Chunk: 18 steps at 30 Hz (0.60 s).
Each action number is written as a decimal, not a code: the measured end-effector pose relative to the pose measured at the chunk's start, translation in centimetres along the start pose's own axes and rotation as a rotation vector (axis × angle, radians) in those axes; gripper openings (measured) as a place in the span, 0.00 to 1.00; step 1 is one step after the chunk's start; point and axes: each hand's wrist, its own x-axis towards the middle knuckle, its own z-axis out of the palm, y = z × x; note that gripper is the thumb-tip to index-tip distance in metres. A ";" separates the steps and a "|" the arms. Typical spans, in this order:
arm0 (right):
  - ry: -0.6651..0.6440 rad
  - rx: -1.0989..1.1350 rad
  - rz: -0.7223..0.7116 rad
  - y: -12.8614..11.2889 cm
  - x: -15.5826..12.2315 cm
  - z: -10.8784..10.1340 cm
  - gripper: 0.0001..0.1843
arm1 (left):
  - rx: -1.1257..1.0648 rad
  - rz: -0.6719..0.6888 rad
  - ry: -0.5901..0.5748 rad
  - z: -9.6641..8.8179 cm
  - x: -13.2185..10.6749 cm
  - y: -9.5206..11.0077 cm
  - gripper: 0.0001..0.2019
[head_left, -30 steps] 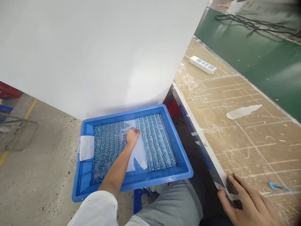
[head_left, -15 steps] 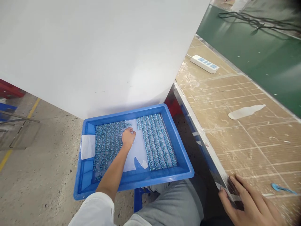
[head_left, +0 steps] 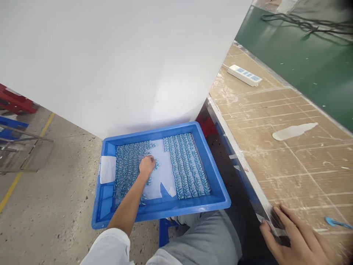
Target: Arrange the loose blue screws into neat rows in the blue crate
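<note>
My left hand point(head_left: 147, 165) is over the blue plastic tray point(head_left: 162, 215), its fingers curled together. What it pinches, if anything, is too small and hidden to make out. Beside the fingertips lie a few small teal pieces point(head_left: 157, 165) on a pale sheet point(head_left: 162, 167). Rows of similar slim teal pieces point(head_left: 186, 165) fill the right part of the tray, and more pieces point(head_left: 128, 162) crowd the left part, partly behind my forearm. With fingers apart, my right hand point(head_left: 300, 237) rests on the table's near edge, holding nothing.
A white panel point(head_left: 132, 66) stands behind the tray. On the worktable point(head_left: 264, 154) to the right are a power strip point(head_left: 245, 75), a pale flat scrap point(head_left: 293, 131) and a blue item point(head_left: 338, 223). White paper point(head_left: 107, 169) hangs over the tray's left rim.
My left hand has moved toward me, from near the top of the pale sheet to its middle. Small teal pieces now show beside its fingers. My right hand stays on the table edge.
</note>
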 end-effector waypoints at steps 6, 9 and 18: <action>0.036 0.006 0.021 -0.1 0.0 0.2 0.31 | 0.014 -0.029 0.005 0.8 0.2 0.7 0.11; 0.022 0.027 0.023 0.0 0.0 0.3 0.31 | 0.012 -0.016 0.027 1.4 0.6 1.6 0.10; 0.032 -0.011 -0.005 -0.2 0.4 -0.1 0.31 | -0.080 -0.037 0.041 3.0 0.7 6.0 0.13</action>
